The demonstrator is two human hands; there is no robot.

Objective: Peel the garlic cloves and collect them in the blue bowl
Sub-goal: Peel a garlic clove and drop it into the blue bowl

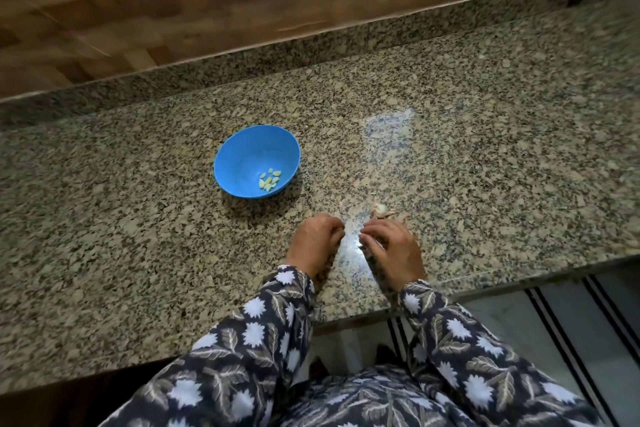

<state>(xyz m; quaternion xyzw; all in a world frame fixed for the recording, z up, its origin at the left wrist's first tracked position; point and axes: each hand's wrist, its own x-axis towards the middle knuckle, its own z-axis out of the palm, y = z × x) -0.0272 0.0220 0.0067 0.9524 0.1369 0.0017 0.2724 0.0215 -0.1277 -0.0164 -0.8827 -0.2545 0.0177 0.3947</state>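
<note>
A blue bowl point(242, 156) stands on the granite counter and holds several peeled, pale yellow garlic cloves point(270, 179). To its right, an unpeeled piece of garlic with loose skins point(380, 210) lies on the counter. My left hand point(317, 243) is just in front of the bowl with its fingers curled. A small pale bit of garlic shows at its fingertips. My right hand point(393, 251) is a short gap away, just in front of the garlic piece. Its fingers are curled down toward the counter, and what they hold is hidden.
The granite counter point(485, 156) runs left to right, with a raised granite backsplash and a wooden wall point(173, 10) behind it. Its front edge drops off at the right, near my right wrist, to a tiled floor point(554, 340).
</note>
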